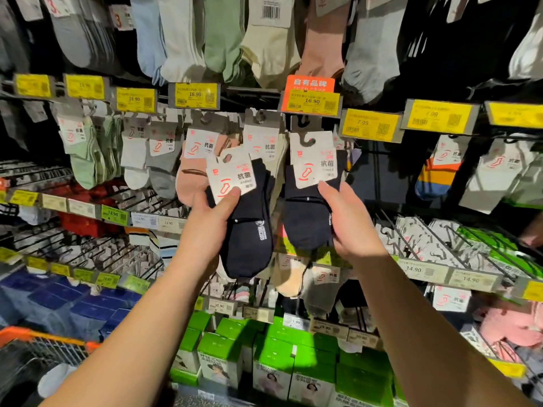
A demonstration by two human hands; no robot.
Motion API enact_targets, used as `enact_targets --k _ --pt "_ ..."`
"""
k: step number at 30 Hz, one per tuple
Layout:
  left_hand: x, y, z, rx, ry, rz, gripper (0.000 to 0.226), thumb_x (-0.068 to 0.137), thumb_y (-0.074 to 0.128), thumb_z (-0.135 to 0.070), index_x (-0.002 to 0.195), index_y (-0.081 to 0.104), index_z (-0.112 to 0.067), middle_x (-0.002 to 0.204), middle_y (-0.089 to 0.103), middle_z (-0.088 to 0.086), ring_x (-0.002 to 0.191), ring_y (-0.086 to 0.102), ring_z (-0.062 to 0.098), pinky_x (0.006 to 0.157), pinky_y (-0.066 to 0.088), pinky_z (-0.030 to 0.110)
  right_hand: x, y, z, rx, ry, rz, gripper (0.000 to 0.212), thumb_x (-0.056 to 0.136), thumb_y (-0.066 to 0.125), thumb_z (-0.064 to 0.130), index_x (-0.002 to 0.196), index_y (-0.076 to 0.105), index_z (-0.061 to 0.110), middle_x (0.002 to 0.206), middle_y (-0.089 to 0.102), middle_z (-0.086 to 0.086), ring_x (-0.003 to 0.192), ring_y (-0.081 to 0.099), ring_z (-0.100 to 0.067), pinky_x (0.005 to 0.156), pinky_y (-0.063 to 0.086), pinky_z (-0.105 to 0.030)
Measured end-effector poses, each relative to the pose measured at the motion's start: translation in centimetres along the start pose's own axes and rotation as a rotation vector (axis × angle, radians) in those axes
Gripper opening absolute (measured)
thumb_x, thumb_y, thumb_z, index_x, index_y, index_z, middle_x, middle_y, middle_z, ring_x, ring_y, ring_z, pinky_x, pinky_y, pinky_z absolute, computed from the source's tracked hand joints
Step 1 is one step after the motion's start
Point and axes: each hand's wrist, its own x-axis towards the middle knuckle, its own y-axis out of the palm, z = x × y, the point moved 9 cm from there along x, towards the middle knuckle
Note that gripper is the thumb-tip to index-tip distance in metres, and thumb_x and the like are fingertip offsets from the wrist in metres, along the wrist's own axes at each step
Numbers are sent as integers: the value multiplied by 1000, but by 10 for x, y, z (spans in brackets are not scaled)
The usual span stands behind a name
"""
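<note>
Soft, light and floppy, I'd say: left hand [205,227] fingers clamp the left socks [249,239], right hand [351,227] fingers the right socks [305,221]; the stiff card [232,174] looks the surest hold.

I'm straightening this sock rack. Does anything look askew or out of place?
Yes: the navy sock pack gripped by the left hand is off its peg and tilted, its card leaning left. The navy pair in the right hand sits roughly upright.
</note>
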Motion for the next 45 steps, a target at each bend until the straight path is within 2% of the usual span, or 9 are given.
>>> enact_targets --k 6,10,12,16,22,26,30,39,45 --pt "2 -9 -4 -48 -14 -32 40 97 61 -37 132 42 -37 109 61 -18 91 60 -4 64 46 13 24 1 17 -288 -118 8 62 82 55 68 133 56 33 127 67 14 118 62 -12 104 49 -49" --pt "-2 -6 -3 -99 -37 -33 38 97 60 -33 131 43 -35 106 61 -21 81 62 -11 58 46 8 39 1 19 -293 -115 -8 45 93 55 55 131 55 30 127 65 13 119 60 -12 105 48 -49" --pt "-2 -5 -2 -138 -35 -22 42 94 64 -37 131 46 -33 113 66 -16 85 66 -10 69 51 12 48 1 17 -260 -97 -12 43 94 55 52 131 54 30 129 65 11 120 60 -13 106 48 -48" --pt "-2 -4 -1 -167 -42 -16 80 64 70 -61 137 48 -37 123 69 -12 111 67 13 102 50 44 60 1 11 -132 -63 -25 23 100 55 41 120 58 31 123 67 6 116 63 -16 104 50 -47" --pt "-3 -5 2 -240 -76 -36 82 62 73 -57 137 51 -33 118 72 -10 108 70 18 101 51 50 73 2 4 -116 -35 -56 95 74 62 69 153 37 22 149 50 1 136 48 -22 113 41 -49" --pt "-2 -5 3 -225 -76 -34 84 62 73 -59 138 49 -34 118 72 -11 109 69 19 101 51 50 91 -7 -3 -218 10 -121 75 99 52 51 159 21 17 161 31 -2 146 34 -23 118 33 -45" --pt "-1 -2 5 -207 -68 -29 82 61 72 -61 136 50 -37 116 72 -13 109 69 19 102 50 50 107 -17 -5 -365 -7 -183 67 101 49 48 154 31 12 154 42 -5 141 41 -27 113 39 -41" --pt "1 6 5 -217 -33 10 55 65 72 -56 117 58 -46 119 72 -11 112 68 20 103 49 52 118 -20 -19 -484 55 -183 83 95 47 61 156 23 10 158 35 -8 144 36 -29 116 34 -43" --pt "0 9 8 -251 -48 21 65 66 74 -55 126 57 -39 120 71 -10 111 69 18 102 50 50 102 -28 -32 -521 81 -148 72 95 48 63 148 31 17 145 47 -6 126 50 -24 90 38 -32"
